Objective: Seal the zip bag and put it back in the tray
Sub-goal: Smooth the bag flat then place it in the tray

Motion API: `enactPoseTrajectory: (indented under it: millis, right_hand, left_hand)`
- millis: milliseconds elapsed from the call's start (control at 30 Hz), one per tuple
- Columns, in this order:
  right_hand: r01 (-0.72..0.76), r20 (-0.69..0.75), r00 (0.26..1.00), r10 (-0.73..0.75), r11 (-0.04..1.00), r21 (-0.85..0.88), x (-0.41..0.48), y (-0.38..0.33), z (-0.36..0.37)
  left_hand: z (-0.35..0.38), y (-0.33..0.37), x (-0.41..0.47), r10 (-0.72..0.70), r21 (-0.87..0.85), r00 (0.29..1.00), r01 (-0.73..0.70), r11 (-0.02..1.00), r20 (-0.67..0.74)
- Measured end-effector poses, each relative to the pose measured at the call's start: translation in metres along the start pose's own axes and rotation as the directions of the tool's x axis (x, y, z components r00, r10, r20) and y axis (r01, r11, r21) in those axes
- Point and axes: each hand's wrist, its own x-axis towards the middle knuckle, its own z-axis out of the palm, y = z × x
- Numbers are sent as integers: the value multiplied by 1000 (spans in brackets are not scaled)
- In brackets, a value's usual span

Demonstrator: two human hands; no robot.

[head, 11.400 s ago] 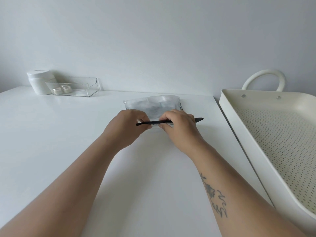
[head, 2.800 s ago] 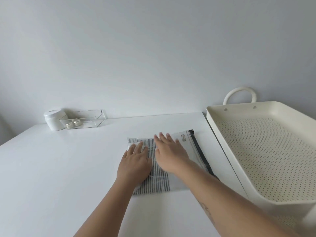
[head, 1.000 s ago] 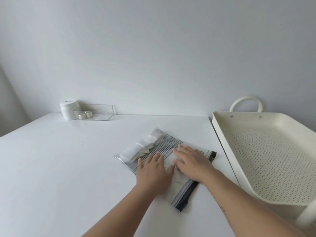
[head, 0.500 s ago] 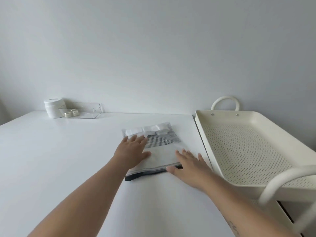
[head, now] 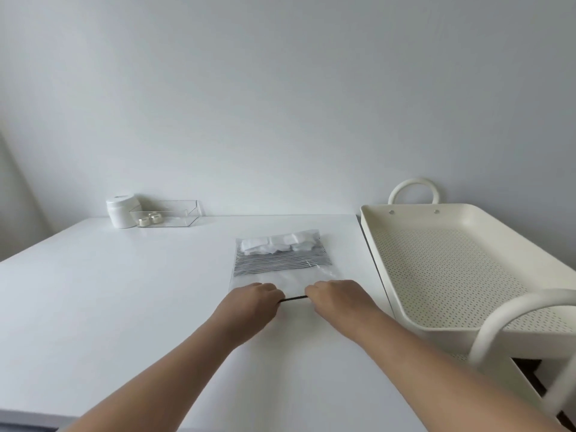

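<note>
Left hand (head: 249, 304), right hand (head: 338, 302) on zip bag (head: 282, 266) closure.

From where I stand, both of this person's arms are bare. The left hand (head: 249, 302) and the right hand (head: 338, 299) are uncovered, and the knuckles show as a low row of rounded bumps along the far edge of each. Behind the left hand, the left forearm (head: 174, 369) is bare from the wrist back. Behind the right hand, the right forearm (head: 420, 353) is the same, smooth on the side I can see. Anything worn higher up is out of sight.
</note>
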Motion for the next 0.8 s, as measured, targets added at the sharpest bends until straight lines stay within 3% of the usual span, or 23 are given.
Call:
enactPoseTrajectory:
  millis: [333, 467, 600, 800]
  right_hand:
    - [-166, -159, 963, 216, 946, 280, 68, 35, -113]
    - [-141, -236, 936, 262, 892, 429, 83, 50, -176]
    - [-156, -205, 940, 272, 878, 452, 82, 63, -231]
    - [-214, -9, 971, 237, 892, 399, 52, 99, -288]
  left_hand:
    - [-126, -39, 53, -149, -25, 980, 147, 989, -135]
    - [-190, -54, 79, -237, -160, 958, 212, 964, -163]
    - [-238, -54, 103, -211, -330, 977, 186, 926, -40]
    - [-290, -16, 135, -131, -430, 952, 244, 870, 276]
